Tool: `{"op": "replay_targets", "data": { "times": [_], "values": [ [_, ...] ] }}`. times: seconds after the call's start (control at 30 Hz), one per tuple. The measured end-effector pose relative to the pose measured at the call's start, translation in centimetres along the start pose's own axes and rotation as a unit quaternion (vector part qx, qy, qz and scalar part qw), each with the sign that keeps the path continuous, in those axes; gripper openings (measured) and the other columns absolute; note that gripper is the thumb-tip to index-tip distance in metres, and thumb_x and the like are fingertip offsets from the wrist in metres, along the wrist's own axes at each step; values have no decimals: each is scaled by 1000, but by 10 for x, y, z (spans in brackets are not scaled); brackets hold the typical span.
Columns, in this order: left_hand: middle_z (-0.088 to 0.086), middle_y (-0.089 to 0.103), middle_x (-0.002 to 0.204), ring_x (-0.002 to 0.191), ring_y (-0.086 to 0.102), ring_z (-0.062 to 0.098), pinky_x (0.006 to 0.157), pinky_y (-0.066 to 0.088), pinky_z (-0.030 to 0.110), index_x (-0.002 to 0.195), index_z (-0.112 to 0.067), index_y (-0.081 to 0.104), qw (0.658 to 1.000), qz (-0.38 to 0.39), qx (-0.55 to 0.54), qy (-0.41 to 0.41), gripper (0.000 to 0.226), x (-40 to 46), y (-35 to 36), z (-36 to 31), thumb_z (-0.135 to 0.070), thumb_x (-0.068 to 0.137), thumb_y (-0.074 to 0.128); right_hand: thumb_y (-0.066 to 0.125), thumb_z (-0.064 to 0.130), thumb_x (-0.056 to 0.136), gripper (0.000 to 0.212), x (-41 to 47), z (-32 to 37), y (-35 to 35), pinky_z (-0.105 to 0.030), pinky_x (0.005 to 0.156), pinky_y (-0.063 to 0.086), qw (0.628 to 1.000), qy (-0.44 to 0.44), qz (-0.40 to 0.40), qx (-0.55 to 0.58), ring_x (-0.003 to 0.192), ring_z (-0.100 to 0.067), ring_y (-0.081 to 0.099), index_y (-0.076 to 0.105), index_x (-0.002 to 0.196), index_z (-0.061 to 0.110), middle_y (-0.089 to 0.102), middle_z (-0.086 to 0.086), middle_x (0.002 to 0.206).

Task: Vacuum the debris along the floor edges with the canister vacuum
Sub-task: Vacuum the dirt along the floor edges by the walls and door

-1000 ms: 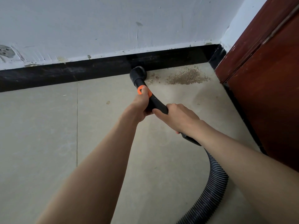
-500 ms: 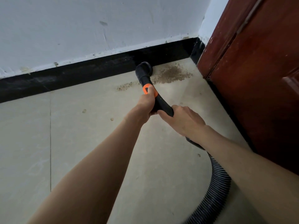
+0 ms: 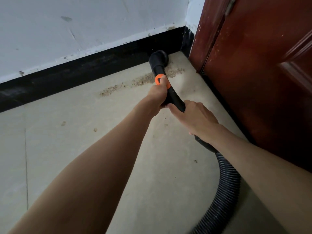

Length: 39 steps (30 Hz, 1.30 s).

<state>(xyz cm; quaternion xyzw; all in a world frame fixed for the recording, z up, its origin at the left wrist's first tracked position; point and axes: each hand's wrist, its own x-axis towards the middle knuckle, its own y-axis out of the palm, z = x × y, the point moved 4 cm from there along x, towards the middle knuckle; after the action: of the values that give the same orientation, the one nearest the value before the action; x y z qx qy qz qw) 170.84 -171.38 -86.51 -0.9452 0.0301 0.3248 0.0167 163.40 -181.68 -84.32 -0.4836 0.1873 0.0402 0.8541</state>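
Observation:
A black vacuum nozzle [image 3: 158,58] presses against the black skirting [image 3: 84,71] near the room's corner. An orange collar [image 3: 160,81] sits on the black handle tube. My left hand [image 3: 157,95] grips the tube just below that collar. My right hand [image 3: 196,119] grips the tube's lower bend, where it joins the ribbed black hose [image 3: 224,188]. A streak of brown debris [image 3: 135,82] lies on the floor, running left from the nozzle, with more crumbs [image 3: 174,72] just right of the tube.
A dark red door [image 3: 261,73] stands close on the right, reaching the corner. The white wall [image 3: 84,22] rises above the skirting. Loose specks [image 3: 63,123] dot the beige floor tiles to the left. The hose curls along the floor at lower right.
The nozzle has moved right along the skirting toward the corner, both hands going with it. A trail of debris now shows to its left, and the pile near the door looks smaller.

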Motion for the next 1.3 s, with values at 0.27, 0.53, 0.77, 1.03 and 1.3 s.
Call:
{"op": "replay_targets", "data": {
  "times": [0.27, 0.53, 0.77, 1.03, 1.3],
  "values": [
    [5, 52, 82, 75, 54, 17, 76, 51, 31, 83, -12, 46, 998, 32, 52, 17, 36, 14, 26, -17, -42, 100, 34, 39, 64, 92, 53, 12, -14, -7, -31, 54, 47, 995, 19, -26, 91, 57, -26, 66, 53, 80, 14, 58, -3, 65],
    [6, 53, 85, 78, 55, 18, 77, 50, 30, 87, -11, 48, 997, 50, 58, 14, 35, 22, 35, -28, -42, 99, 37, 38, 62, 94, 54, 21, -11, -12, -36, 65, 54, 991, 28, -40, 125, 65, -27, 66, 56, 88, 12, 62, -6, 74],
    [7, 54, 89, 88, 55, 20, 88, 48, 33, 106, -6, 47, 996, 52, 73, 24, 41, 19, 35, -29, -46, 99, 37, 37, 62, 95, 52, 12, -7, -8, -32, 58, 50, 987, 41, -43, 150, 63, -23, 66, 53, 83, 14, 62, -4, 71],
    [6, 54, 82, 75, 55, 17, 76, 51, 30, 94, -8, 49, 992, 62, 98, 57, 32, 8, 39, -27, -39, 98, 43, 37, 62, 95, 50, -4, -13, -6, -29, 52, 51, 981, 62, -43, 179, 49, -17, 64, 51, 78, 17, 62, -4, 66],
    [7, 56, 84, 84, 59, 22, 82, 53, 36, 93, -5, 53, 985, 63, 132, 96, 41, -5, 47, -25, -45, 96, 45, 41, 57, 96, 52, -19, -21, -4, -25, 43, 47, 943, 106, -29, 315, 38, -18, 58, 53, 77, 11, 61, -6, 53]
  ]
}}
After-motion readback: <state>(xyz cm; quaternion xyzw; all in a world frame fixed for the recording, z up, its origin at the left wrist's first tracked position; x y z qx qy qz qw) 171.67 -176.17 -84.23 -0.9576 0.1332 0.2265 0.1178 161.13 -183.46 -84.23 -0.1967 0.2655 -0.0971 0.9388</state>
